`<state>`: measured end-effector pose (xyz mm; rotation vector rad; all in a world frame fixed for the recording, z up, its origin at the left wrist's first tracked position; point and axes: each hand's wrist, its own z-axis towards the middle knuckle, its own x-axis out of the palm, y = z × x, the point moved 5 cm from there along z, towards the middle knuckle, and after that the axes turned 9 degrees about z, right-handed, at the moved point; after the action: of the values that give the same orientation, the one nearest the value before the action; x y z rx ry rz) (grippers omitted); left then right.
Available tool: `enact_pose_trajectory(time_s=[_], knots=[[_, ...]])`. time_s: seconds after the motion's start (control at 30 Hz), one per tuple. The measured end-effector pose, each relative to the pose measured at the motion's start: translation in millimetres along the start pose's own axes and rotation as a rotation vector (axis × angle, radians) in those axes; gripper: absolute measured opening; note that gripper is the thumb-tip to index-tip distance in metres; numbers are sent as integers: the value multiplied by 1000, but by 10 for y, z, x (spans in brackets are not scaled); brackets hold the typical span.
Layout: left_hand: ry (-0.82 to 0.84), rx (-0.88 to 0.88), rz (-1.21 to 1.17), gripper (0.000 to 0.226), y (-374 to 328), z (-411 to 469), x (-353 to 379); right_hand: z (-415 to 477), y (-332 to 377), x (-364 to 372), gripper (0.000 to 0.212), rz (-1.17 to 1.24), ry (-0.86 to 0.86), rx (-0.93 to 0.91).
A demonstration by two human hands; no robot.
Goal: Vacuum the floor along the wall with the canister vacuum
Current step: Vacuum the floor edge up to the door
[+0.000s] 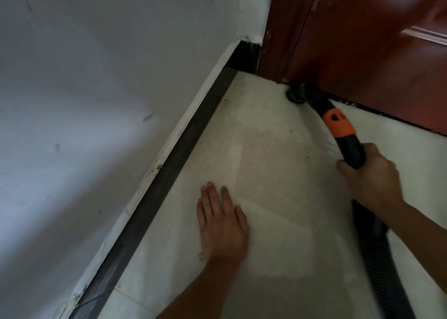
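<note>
grey wall point(84, 101) fills the left, pale floor point(266, 149) runs from near centre to the far corner, red-brown door point(375, 52) stands far right, and a dark skirting strip point(169, 164) lines the wall's foot. black ribbed vacuum hose point(377, 253) comes in from near right and joins a black wand point(338, 125) with an orange collar. right hand point(372, 176) is wrapped round the wand just nearer than the collar, left hand point(222, 224) lies flat on the floor with fingers straight, near the skirting but apart from it, and the blurred brush tip point(296, 93) sits on the far floor edge against the door's foot, near the corner.
</note>
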<state>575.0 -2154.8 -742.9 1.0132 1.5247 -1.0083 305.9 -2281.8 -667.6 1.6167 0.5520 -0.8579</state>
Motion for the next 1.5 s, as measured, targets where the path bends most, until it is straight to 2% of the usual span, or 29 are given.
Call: enact_pose_trajectory(time_s=[0.27, 0.43, 0.53, 0.63, 0.77, 0.83, 0.93, 1.0, 1.17, 1.27, 1.4, 1.5], knots=[[-5, -4, -26, 59, -3, -13, -28, 100, 241, 263, 23, 222, 120, 41], [-35, -1, -48, 59, -26, -1, -53, -42, 549, 649, 22, 342, 336, -7], [-49, 2, -35, 58, -13, 9, -30, -107, 695, 758, 20, 429, 358, -1], [-49, 1, -25, 58, 12, -12, 5, -405, 580, 667, 24, 426, 434, -21], [-95, -10, -54, 52, -1, -7, -17, -896, 338, 568, 19, 336, 630, -44], [-106, -2, -54, 50, -5, -9, -10, -904, 266, 540, 18, 312, 575, -44], [-111, -2, -38, 51, 14, -5, 14, -668, 194, 387, 21, 254, 333, -39], [-109, 1, -24, 52, 28, -8, 39, -474, 198, 252, 22, 125, 226, -83], [-125, 2, -22, 53, 17, -16, 29, -83, 515, 171, 35, -304, 83, -272], [-133, 7, -32, 55, 1, -19, 7, 47, 631, 133, 34, -451, -6, -285], [-117, 19, -16, 57, 17, -22, 25, -9, 283, -161, 35, -455, -31, -228], [-114, 18, -18, 57, 25, -10, 32, -114, -96, -498, 35, -401, -87, -109]])
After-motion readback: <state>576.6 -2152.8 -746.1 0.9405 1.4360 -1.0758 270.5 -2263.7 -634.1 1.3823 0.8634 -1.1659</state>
